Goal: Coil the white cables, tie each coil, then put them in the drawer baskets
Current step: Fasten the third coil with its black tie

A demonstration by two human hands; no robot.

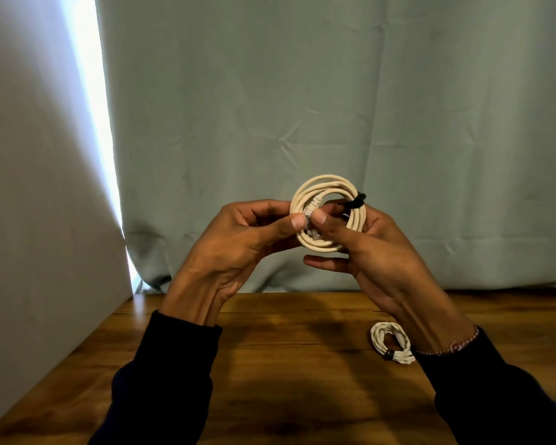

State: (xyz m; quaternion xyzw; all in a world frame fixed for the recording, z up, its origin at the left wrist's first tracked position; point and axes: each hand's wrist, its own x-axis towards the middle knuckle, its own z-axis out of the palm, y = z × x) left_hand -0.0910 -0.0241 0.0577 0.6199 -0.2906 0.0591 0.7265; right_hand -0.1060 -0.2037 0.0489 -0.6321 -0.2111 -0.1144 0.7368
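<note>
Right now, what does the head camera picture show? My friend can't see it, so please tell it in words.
Two hands, the left hand and the right hand, hold up a coiled white cable with a black tie wrapped on it, in front of a green curtain. A second tied white coil lies on the wooden table below.

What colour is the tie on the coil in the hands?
Black; the tie shows in the head view, on the coil's right side.

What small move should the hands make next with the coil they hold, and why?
Probably tuck in the clear plug pinched by the left hand and right hand. The held coil already carries a black tie, but this end sticks out.
</note>
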